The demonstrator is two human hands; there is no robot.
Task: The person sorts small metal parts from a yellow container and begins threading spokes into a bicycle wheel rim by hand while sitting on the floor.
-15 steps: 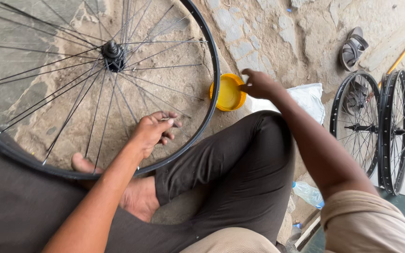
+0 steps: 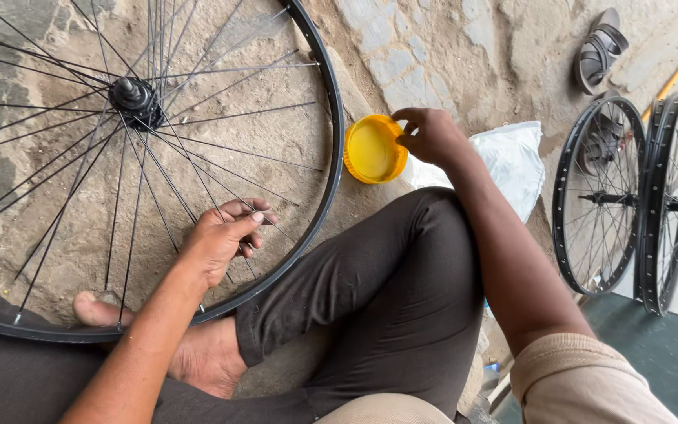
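The left hand [image 2: 217, 235] reaches in among the spokes [image 2: 198, 169] of a large black wheel [image 2: 331, 157] that lies tilted over the person's legs, its grip narrow, fingers curled round one or two thin spokes near the rim. The right hand [image 2: 431, 135] rests at the edge of a yellow dish [image 2: 372, 149] on the stone floor [image 2: 449, 47], just outside the rim; its fingertips are pinched together, though whether they hold anything cannot be told. A white bag [image 2: 515, 161] lies beside it, two more wheels [image 2: 629, 196] stand nearby, and a sandal [image 2: 599, 49] lies beyond.
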